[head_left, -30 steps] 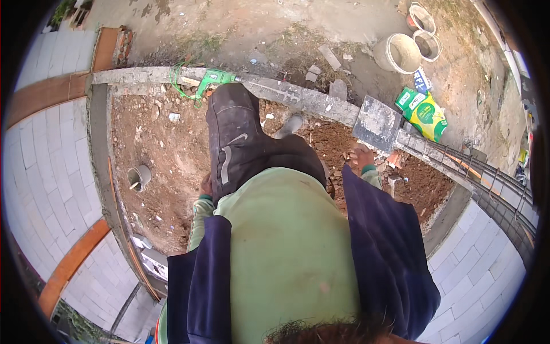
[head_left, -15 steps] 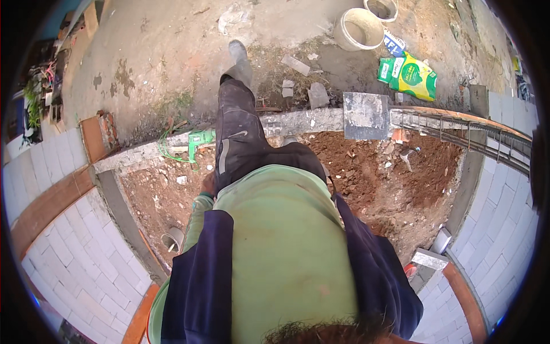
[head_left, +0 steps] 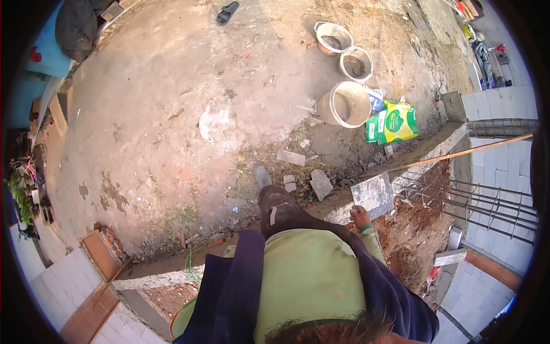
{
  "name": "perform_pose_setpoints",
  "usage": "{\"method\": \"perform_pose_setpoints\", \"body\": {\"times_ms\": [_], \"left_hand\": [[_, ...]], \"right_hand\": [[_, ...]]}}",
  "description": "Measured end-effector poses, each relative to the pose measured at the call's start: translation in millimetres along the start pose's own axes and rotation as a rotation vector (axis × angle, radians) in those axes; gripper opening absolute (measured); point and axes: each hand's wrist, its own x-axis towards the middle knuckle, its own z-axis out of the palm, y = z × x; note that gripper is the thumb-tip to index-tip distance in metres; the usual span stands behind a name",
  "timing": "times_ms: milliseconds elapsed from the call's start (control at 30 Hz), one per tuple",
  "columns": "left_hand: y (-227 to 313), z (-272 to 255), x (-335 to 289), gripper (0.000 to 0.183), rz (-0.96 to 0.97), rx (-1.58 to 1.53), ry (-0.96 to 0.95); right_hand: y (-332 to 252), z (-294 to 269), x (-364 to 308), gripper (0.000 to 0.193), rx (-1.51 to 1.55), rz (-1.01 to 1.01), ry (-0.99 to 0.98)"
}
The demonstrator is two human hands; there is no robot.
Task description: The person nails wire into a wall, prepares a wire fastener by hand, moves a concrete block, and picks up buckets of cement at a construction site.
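Observation:
My right hand (head_left: 360,216) hangs just off the near left edge of a grey square slab (head_left: 373,195). Its fingers are curled in, and nothing shows in them. The slab lies on the narrow concrete beam (head_left: 342,214) along the earth pit. My left hand is out of sight, behind my dark open vest (head_left: 228,289) and my green shirt. Beyond the beam, my grey boot (head_left: 262,175) stands on the dirt.
Three buckets (head_left: 344,104) stand ahead on the right, beside green and yellow bags (head_left: 397,122). Broken block pieces (head_left: 321,184) lie near the beam. A rebar cage (head_left: 492,206) spans the right side. Green cable (head_left: 192,266) lies at left; block walls (head_left: 501,172) flank the pit.
My body has moved forward and turned, so more dirt ground shows. My right hand has come into view by the slab. My left hand and the green power tool are now hidden.

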Motion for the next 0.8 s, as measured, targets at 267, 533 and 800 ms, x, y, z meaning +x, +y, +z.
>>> {"method": "perform_pose_setpoints", "body": {"times_ms": [267,533,800], "left_hand": [[63.1,-153.1,38.8,0.047,0.395,0.361,-0.252],[193.1,-157.3,-2.3,0.058,-0.304,-0.361,0.134],[475.3,-180.6,59.7,0.058,-0.011,-0.238,0.298]], "right_hand": [[-200.4,-35.9,79.9,0.032,-0.032,-0.068,0.206],[-100.1,-53.3,104.7,0.017,-0.332,0.203,-0.078],[-254.8,52.6,213.0,0.018,-0.123,0.059,-0.315]]}}
